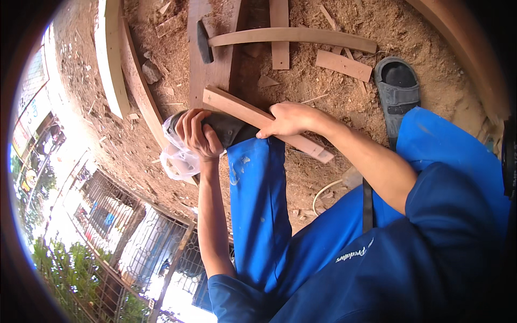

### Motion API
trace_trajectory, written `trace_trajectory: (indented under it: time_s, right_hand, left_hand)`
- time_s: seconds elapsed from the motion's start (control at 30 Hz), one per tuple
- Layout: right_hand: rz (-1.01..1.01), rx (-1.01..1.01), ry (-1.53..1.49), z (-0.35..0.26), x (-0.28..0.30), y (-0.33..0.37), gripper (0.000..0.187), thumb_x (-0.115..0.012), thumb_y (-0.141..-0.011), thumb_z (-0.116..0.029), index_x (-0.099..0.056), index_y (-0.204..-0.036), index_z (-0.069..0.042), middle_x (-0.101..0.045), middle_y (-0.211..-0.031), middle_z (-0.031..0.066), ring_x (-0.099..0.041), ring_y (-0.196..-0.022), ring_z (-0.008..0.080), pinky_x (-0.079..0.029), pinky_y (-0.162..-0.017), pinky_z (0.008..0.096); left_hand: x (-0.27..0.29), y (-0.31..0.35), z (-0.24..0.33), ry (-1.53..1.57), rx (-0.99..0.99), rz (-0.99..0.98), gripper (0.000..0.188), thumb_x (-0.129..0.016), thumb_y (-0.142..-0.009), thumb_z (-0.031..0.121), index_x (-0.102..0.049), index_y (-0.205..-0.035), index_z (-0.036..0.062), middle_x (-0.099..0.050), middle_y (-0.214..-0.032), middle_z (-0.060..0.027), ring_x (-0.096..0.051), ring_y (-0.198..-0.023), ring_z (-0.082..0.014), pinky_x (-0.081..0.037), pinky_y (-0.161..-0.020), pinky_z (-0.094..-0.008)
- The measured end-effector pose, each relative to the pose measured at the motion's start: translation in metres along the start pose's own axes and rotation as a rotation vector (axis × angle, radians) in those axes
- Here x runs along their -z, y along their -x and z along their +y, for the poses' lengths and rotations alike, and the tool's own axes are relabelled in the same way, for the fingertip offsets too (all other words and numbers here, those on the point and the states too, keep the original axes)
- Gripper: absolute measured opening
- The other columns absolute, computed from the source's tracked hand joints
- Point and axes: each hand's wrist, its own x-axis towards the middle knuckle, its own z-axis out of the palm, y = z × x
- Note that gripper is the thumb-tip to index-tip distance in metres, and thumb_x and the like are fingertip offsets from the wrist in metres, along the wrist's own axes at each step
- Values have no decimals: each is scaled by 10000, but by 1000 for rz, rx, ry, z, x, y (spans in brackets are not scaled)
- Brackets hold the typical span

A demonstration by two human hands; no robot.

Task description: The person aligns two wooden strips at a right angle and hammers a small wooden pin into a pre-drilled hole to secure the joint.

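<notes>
Gripping one wooden strip (pixel 236 107): one right hand (pixel 293 118).

The right hand (pixel 291 119) holds a wooden strip (pixel 237 107); the left hand (pixel 200 132) curls over black footwear (pixel 232 128); a hammer (pixel 280 35) lies at the far side.

Strip (pixel 239 110) in the right hand (pixel 288 119) is bare matt wood, pretty smooth. Thin, shiny see-through plastic bag (pixel 180 162) by the left hand (pixel 198 134). Hammer (pixel 258 36) past both: dull metal-looking head (pixel 204 43), smooth wooden handle (pixel 323 36).
</notes>
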Motion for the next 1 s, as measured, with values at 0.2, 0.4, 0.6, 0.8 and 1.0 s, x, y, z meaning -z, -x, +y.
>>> trace_trajectory:
  time_s: [0.2, 0.4, 0.6, 0.8, 1.0]
  right_hand:
    - [40, 36, -105, -46, -8, 19, 664, -691, -909, -495, -625, -1159, 117, -726, -1015, 318, -732, -1029, 423, -580, -898, 487]
    - [76, 87, -313, -25, -18, 6, 581, -706, -906, -418, -561, -1080, 118, -709, -880, 338, -758, -897, 415, -605, -787, 491]
    - [236, 45, -434, -48, -38, 19, 542, -679, -820, -282, -483, -1060, 163, -673, -870, 396, -712, -867, 522, -603, -778, 544]
    - [183, -35, -532, -56, -29, 26, 523, -670, -825, -241, -485, -1128, 143, -695, -904, 366, -731, -854, 486, -615, -801, 510]
    - [227, -38, -643, -60, -35, 29, 557, -675, -824, -234, -425, -1127, 160, -678, -832, 362, -734, -775, 471, -630, -683, 487]
  left_hand:
    - [4, 1, -5, -34, 6, -25, 325, -505, -816, 257, -720, -945, 50, -717, -1035, -126, -623, -1063, -333, -411, -1046, -461]
    - [-6, 2, -9, -46, 1, -18, 331, -500, -834, 271, -724, -942, 52, -719, -1025, -124, -623, -1064, -323, -413, -1045, -458]
    - [-3, 7, -1, -66, 17, -31, 351, -481, -869, 298, -723, -916, 48, -728, -1015, -109, -620, -1048, -309, -418, -1032, -454]
    - [-3, 10, -9, -95, -8, 16, 375, -476, -867, 325, -730, -913, 53, -729, -1002, -111, -615, -1045, -298, -423, -1012, -446]
    - [-6, 14, -5, -120, 30, -3, 382, -473, -870, 333, -734, -914, 57, -727, -1014, -112, -607, -1048, -298, -423, -1009, -447]
